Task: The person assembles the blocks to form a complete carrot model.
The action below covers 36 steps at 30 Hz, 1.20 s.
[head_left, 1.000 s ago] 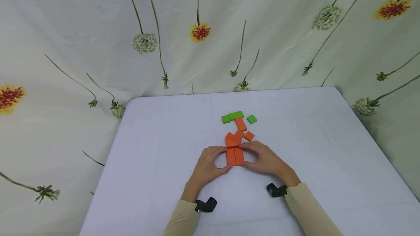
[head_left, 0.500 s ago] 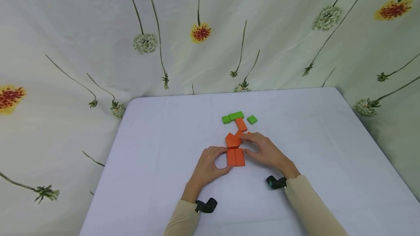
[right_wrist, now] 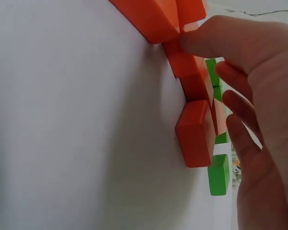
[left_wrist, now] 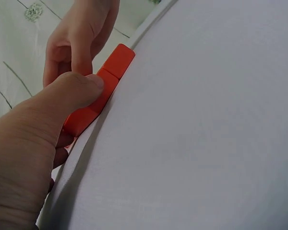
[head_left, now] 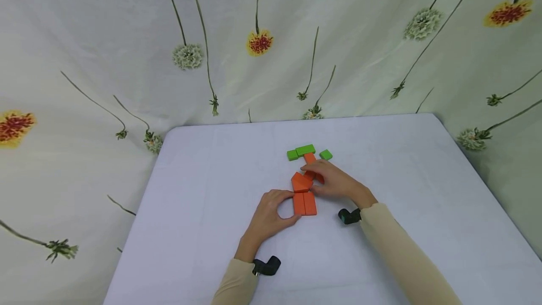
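My left hand (head_left: pixel 266 214) pinches the ends of the left of two upright-laid rectangular orange blocks (head_left: pixel 298 204), thumb at its near end. The other rectangular orange block (head_left: pixel 310 204) lies flush beside it. Directly beyond the pair is a house-shaped orange block (head_left: pixel 299 183). My right hand (head_left: pixel 336 181) arches over the small orange block (head_left: pixel 310 175) beside it, thumb at the house-shaped block's right corner, index finger curved round the far side. In the right wrist view, a second small orange block (right_wrist: pixel 196 136) sits below the curled fingers.
A long orange block (head_left: pixel 310 157) touches a long green block (head_left: pixel 305 150) at the back, with a small green block (head_left: pixel 292 155) at its left end. Another small green block (head_left: pixel 326 154) lies apart to the right. A flowered curtain (head_left: pixel 360 41) hangs behind the white table (head_left: pixel 211 178).
My right hand has let go of the rectangular pair and moved away from me to the house-shaped and small orange blocks. My left hand keeps its place.
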Motion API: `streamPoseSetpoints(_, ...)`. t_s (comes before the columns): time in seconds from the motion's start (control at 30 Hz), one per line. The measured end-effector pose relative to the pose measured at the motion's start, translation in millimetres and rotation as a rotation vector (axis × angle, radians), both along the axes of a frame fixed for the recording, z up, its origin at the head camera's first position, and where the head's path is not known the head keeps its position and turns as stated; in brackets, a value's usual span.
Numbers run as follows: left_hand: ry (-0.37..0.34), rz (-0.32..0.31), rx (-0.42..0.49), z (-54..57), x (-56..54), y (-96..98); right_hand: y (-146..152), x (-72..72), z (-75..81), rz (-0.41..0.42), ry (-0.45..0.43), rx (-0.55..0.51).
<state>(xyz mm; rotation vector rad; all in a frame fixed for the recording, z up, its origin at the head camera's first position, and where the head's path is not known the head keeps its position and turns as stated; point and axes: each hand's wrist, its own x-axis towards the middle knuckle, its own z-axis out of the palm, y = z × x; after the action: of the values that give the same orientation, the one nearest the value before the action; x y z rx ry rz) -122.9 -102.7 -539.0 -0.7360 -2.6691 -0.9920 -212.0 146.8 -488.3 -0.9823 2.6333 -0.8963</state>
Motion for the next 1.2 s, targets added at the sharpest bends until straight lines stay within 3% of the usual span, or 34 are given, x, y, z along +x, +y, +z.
streamPoseSetpoints(0.37,-0.005,0.004,0.005,-1.9,-0.9,-1.5,-14.0,-18.8,6.6,0.100,-0.084,0.104)
streamPoseSetpoints(0.53,-0.007,-0.002,0.007,-2.7,-1.5,-1.8,-19.1,-21.0,6.2,0.099,-0.128,0.158)
streamPoseSetpoints(0.73,-0.001,-0.003,0.013,-3.9,-1.8,-1.7,-20.9,-20.7,8.2,0.095,-0.110,0.199)
streamPoseSetpoints(1.2,-0.002,-0.002,0.009,-2.8,-0.9,-1.5,-16.6,-23.6,6.7,0.074,-0.105,0.115)
